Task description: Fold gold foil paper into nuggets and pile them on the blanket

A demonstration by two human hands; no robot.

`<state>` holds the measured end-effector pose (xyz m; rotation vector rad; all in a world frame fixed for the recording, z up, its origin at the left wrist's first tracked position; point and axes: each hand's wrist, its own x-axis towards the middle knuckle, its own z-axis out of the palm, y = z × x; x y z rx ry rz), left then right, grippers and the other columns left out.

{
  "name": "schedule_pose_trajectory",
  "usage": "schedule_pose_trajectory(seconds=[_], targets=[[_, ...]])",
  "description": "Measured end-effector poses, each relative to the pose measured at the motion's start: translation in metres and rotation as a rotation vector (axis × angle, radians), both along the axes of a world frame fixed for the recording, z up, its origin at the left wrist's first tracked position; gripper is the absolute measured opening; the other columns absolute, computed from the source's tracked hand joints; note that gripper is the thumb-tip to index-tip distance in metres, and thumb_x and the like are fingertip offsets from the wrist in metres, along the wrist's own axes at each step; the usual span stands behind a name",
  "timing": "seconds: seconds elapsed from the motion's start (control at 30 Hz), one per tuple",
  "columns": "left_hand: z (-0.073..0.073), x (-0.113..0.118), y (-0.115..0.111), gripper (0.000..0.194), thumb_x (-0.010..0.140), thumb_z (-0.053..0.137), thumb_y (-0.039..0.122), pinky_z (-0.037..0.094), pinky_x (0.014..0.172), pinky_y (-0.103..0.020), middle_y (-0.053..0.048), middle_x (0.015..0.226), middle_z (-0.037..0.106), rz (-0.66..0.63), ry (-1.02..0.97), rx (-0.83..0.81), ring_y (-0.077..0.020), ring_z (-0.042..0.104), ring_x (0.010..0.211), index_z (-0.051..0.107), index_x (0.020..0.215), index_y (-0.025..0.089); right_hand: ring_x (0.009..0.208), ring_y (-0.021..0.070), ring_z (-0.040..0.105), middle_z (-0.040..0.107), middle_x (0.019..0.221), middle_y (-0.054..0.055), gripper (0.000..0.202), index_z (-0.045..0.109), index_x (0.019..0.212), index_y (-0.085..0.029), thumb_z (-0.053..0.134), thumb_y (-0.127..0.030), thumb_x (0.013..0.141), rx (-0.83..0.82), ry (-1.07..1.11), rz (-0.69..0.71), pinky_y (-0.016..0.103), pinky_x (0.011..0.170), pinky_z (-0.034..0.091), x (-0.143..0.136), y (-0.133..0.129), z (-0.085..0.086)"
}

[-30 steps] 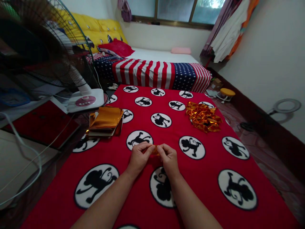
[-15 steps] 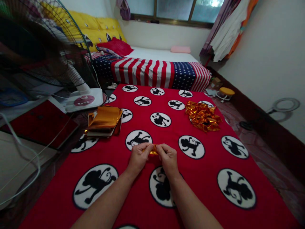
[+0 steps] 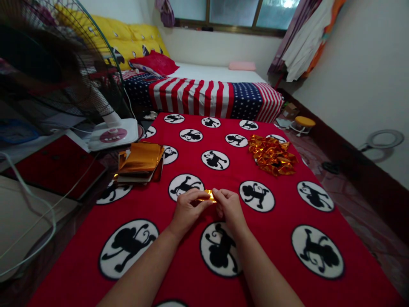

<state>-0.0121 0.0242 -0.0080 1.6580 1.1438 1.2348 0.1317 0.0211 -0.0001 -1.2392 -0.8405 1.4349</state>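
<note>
A small shiny gold foil piece (image 3: 208, 195) is held between my two hands above the red cloth (image 3: 220, 179) with monkey circles. My left hand (image 3: 189, 209) grips it from the left, between thumb and fingers. At its right end my right hand (image 3: 228, 207) pinches the foil. To the left lies a stack of gold foil sheets (image 3: 140, 161). A pile of folded gold foil pieces (image 3: 272, 155) rests on the cloth at the right.
A fan with a white base (image 3: 115, 134) stands at the left beside a dark red board (image 3: 54, 164). Behind the cloth is a bed with a striped and starred cover (image 3: 194, 96). A yellow stool (image 3: 304, 122) stands at the far right.
My left thumb has moved right along the foil. My right hand has shifted slightly right, and its fingers have changed their hold. The stack and the pile have stayed in place.
</note>
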Motion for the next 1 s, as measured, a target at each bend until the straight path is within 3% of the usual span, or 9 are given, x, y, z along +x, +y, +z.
schedule_pose_trajectory(seconds=[0.1,0.17,0.23,0.4,0.57,0.73,1.0], targets=[[-0.002,0.0,0.002,0.018,0.075,0.073,0.032,0.05,0.059,-0.022,-0.006,0.079,0.072,0.072,-0.1,-0.152,-0.014,0.064,0.065,0.075,0.082,0.016,0.033,0.0062,0.039,0.044,0.045,-0.009,0.034,0.056,0.073,-0.018,0.065,-0.051,0.078,0.041,-0.034,-0.012,0.016,0.03,0.029,0.002,-0.001,0.0],[-0.004,0.0,0.004,0.024,0.073,0.074,0.037,0.047,0.048,-0.021,-0.005,0.073,0.072,0.097,-0.172,-0.275,-0.0122,0.06,0.053,0.075,0.083,0.015,0.04,0.0077,0.048,0.054,0.059,-0.007,0.034,0.06,0.095,-0.02,0.069,-0.046,0.076,0.106,-0.045,-0.012,0.017,0.034,0.037,0.003,-0.004,-0.001],[-0.005,-0.001,0.005,0.029,0.072,0.074,0.04,0.041,0.04,-0.019,-0.003,0.063,0.068,0.101,-0.206,-0.352,-0.0099,0.053,0.043,0.074,0.083,0.013,0.046,0.0077,0.052,0.058,0.072,-0.004,0.035,0.063,0.103,-0.021,0.071,-0.04,0.075,0.164,-0.051,0.021,0.018,0.038,0.042,0.004,-0.006,-0.003],[-0.006,-0.003,0.007,0.023,0.074,0.073,0.037,0.039,0.044,-0.018,0.0,0.056,0.064,0.115,-0.152,-0.274,-0.009,0.052,0.046,0.074,0.075,0.014,0.064,0.0097,0.053,0.054,0.09,0.002,0.014,0.074,0.084,-0.021,0.073,-0.031,0.074,0.34,-0.206,-0.025,0.018,0.043,0.04,0.003,-0.008,-0.007],[-0.004,-0.004,0.008,0.018,0.074,0.074,0.034,0.042,0.053,-0.019,-0.002,0.064,0.066,0.081,-0.06,-0.116,-0.0108,0.055,0.058,0.075,0.071,0.016,0.075,0.0146,0.058,0.061,0.081,0.003,0.006,0.075,0.078,-0.023,0.07,-0.021,0.078,0.495,-0.294,-0.062,0.025,0.064,0.047,0.005,-0.008,-0.006],[-0.001,-0.008,0.01,0.01,0.074,0.075,0.028,0.04,0.054,-0.019,-0.003,0.079,0.065,0.076,-0.006,0.03,-0.011,0.055,0.066,0.076,0.079,0.019,0.07,0.0155,0.061,0.065,0.075,0.002,0.005,0.072,0.076,-0.02,0.069,-0.024,0.077,0.417,-0.23,-0.035,0.026,0.064,0.048,0.009,-0.009,-0.005],[0.003,-0.012,0.01,0.014,0.076,0.071,0.028,0.048,0.063,-0.023,-0.004,0.074,0.071,0.008,-0.085,-0.153,-0.0151,0.063,0.069,0.072,0.074,0.014,0.073,0.0166,0.063,0.068,0.086,0.002,0.022,0.066,0.092,-0.021,0.073,-0.027,0.072,0.298,-0.16,-0.035,0.025,0.063,0.05,0.007,-0.01,-0.004]])
